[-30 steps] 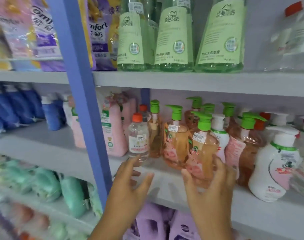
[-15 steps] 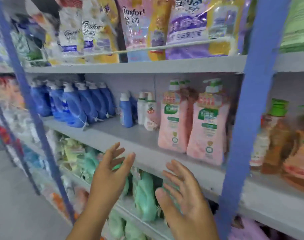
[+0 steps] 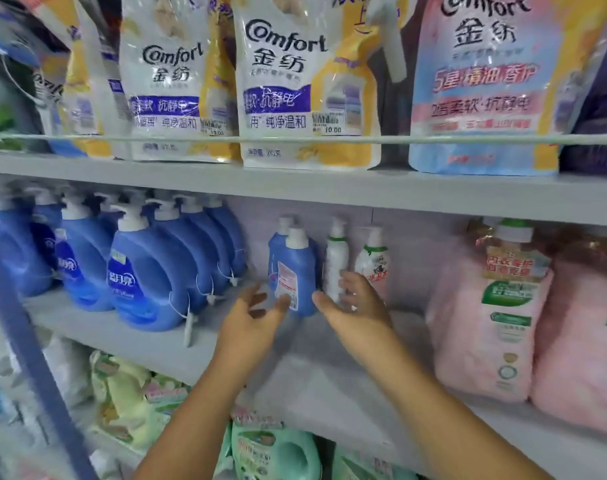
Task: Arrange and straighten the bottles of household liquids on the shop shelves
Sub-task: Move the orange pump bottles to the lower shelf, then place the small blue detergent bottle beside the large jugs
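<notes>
Two spread hands, left [image 3: 257,315] and right [image 3: 355,301], flank our small blue plastic bottle [image 3: 297,275] on the grey shelf [image 3: 323,368]; straightening remains undone.

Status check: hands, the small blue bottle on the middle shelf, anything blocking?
Both hands open, left and right flanking the small blue bottle. Bottle upright, not gripped. White bottle crowds right fingers.

The person has turned away from the orange pump bottles to the bay on the left. Both hands, which hung open short of the shelf half a second ago, have reached in: the left hand [image 3: 257,315] and right hand [image 3: 355,303] now flank the small blue bottle [image 3: 297,271], fingers spread.
</notes>
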Demonstrator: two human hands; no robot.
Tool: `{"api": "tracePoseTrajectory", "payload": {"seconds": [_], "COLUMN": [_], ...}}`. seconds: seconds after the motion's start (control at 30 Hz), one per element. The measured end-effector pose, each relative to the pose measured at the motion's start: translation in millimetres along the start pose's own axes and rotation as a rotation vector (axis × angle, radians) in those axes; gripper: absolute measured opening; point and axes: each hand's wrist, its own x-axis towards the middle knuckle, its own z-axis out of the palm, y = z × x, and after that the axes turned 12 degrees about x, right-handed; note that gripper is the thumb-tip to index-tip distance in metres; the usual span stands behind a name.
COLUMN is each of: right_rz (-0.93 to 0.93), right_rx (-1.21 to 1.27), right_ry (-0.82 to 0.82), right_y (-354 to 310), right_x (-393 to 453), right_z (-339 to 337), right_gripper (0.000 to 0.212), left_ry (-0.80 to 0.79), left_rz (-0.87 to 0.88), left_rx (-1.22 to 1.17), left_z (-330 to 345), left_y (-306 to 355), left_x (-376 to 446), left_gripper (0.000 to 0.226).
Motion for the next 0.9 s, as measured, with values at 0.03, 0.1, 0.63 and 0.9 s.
{"api": "tracePoseTrajectory", "payload": {"seconds": [0.03,0.1,0.63,0.9], "right_rz": [0.002,0.005,0.048,-0.012], "right_rx": [-0.038,-0.118,-0.392,-0.486], "right_ry": [-0.021,-0.053,-0.343,-0.076], "right_y": [5.4,20.0,6.9,-34.2], "right_x": [15.8,40.4,75.4,166.8], "right_z": [9.8,25.6,86.4,55.6], "right_gripper": [0.033,0.028,0.052,0.02], "left_ry": [-0.014,-0.023,-0.234,-0.165], "left_rz": [-0.012,-0.024,0.188,0.119], "left_rx": [0.003,0.016,-0.092,-0.169], "left_z": [6.2,21.2,4.0,-34.0], "left_y": [-2.8,-14.6,-19.4,-51.5], "left_x": [16.8,40.2,70.7,69.4], "left_gripper": [0.057,0.039,0.063,0.045]}}
